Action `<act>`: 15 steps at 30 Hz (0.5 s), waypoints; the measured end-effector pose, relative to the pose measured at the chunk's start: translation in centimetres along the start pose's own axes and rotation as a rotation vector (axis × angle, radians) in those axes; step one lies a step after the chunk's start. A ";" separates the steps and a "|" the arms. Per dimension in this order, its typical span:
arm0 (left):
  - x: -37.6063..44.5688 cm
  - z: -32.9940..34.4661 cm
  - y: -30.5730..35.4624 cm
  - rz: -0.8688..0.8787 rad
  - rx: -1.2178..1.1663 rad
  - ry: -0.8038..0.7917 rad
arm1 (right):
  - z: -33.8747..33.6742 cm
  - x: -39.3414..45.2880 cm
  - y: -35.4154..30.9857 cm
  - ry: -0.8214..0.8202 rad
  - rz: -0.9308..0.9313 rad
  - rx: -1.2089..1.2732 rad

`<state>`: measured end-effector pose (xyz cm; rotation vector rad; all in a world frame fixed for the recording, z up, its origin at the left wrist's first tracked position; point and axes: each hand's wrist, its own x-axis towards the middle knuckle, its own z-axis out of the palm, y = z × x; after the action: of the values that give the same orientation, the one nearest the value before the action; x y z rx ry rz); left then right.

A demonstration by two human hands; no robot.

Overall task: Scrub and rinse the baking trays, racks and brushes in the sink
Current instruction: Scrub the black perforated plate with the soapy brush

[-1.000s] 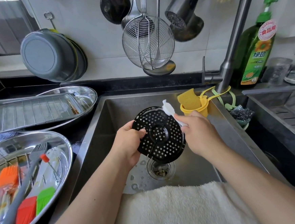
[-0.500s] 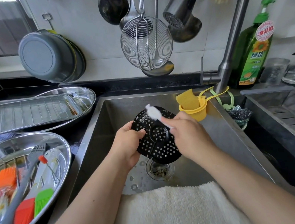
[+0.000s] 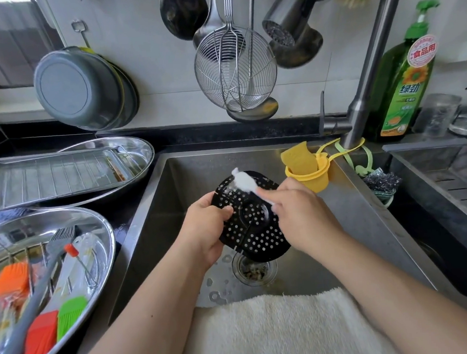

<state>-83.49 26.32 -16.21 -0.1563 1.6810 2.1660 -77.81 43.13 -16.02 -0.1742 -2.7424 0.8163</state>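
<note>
Black round perforated rack plate (image 3: 251,221) held tilted above the drain (image 3: 255,268) of the stainless steel sink (image 3: 172,198), near basin centre.

Head view:
- Left hand (image 3: 207,229) grips the plate's left edge, thumb on the face, fingers curled behind.
- Right hand (image 3: 299,216) clenched round the handle of a white brush (image 3: 245,183); brush head lies on the plate's upper-left rim. Brush is blurred, bristles not readable.
- Plate: matte black, rows of small holes, raised round hub in the middle, radial slits. Cannot tell if soiled.
- Sink floor near the front edge shows water drops. Cream towel (image 3: 281,332) draped over the sink's front edge.
- Yellow silicone holder (image 3: 308,171) hangs at the sink's back right corner, by the faucet (image 3: 368,62); steel scourer just right of it.
- Worktop left of the sink: oval steel tray (image 3: 96,229) at the front with orange, red and green silicone brushes (image 3: 41,337) and a fork on a wire rack; rectangular baking tray (image 3: 50,177) on another oval dish behind it.
- Green dish soap bottle (image 3: 404,85) at the worktop's back right.
</note>
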 end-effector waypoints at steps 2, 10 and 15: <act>0.0 -0.1 0.0 -0.002 -0.004 0.007 | -0.1 -0.1 0.0 -0.012 0.000 0.010; -0.1 -0.2 0.2 -0.002 -0.033 0.030 | 0.1 -0.2 0.1 -0.059 -0.029 0.020; -0.4 -0.1 0.5 -0.004 -0.041 0.036 | 0.0 -0.2 0.2 -0.023 -0.011 -0.028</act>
<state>-83.31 26.01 -15.71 -0.2116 1.6548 2.2079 -77.64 43.31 -16.17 -0.1563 -2.7749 0.7822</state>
